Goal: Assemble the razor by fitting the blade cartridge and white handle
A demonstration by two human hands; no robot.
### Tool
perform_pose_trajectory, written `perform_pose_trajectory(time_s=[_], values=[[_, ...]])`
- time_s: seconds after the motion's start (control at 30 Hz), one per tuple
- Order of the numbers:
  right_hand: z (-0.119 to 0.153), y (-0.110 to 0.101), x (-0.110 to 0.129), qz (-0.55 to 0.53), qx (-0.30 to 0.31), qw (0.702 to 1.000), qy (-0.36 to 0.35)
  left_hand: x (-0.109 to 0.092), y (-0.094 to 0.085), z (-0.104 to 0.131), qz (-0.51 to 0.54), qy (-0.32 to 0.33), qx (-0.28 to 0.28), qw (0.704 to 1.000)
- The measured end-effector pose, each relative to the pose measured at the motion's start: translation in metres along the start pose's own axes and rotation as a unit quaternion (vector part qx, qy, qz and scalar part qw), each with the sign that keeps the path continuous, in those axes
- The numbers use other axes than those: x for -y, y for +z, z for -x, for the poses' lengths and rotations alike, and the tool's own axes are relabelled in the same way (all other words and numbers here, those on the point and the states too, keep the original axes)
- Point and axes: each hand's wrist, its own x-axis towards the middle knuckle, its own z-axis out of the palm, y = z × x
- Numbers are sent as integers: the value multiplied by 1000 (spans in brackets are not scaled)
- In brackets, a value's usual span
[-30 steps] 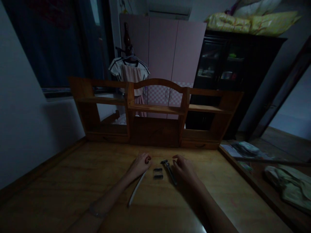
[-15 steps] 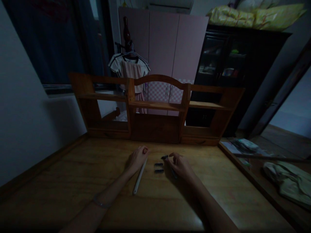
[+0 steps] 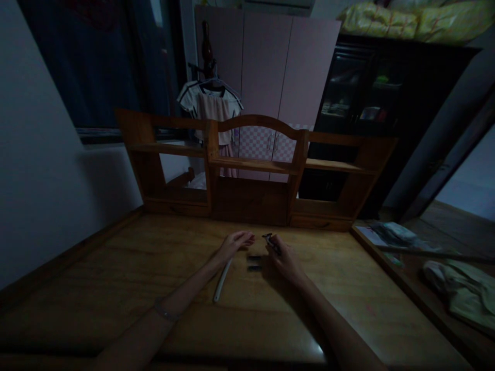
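- Desk [image 3: 116, 288], yellow-brown wood: one long, thin, pale strip [image 3: 221, 284] lies on it, running up to the left hand [image 3: 234, 243]; contact uncertain.
- Just beyond its near end, between the hands: two short dark bars [image 3: 254, 268], side by side; too blurred to tell whether separate pieces.
- Right hand [image 3: 286, 260]: gripping one dark, T-headed, razor-like tool [image 3: 269, 240], apparently lifted.
- Left hand: fingers drawn nearly together, near the tool's head, apart from it; can't tell whether it holds anything.
- Progress, my judgement: tool taken up; bars left lying.
- Behind: one brown wooden shelf unit [image 3: 253, 165]; farther, one pink wardrobe [image 3: 266, 67].
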Motion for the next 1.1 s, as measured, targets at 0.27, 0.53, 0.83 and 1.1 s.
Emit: perform_pose_trajectory(time_s=[0.27, 0.53, 0.83, 1.1], values=[[3, -6, 19, -147, 98, 984, 26, -20, 10, 15, 23, 27, 99, 994], [7, -10, 24, -117, 137, 983, 42, -17, 9, 12, -60, 63, 76, 993], [7, -9, 21, -139, 147, 978, 46, -14, 5, 12, -85, 65, 81, 991], [4, -5, 14, -165, 124, 978, 37, -4, 5, 9, 39, -19, 78, 996]])
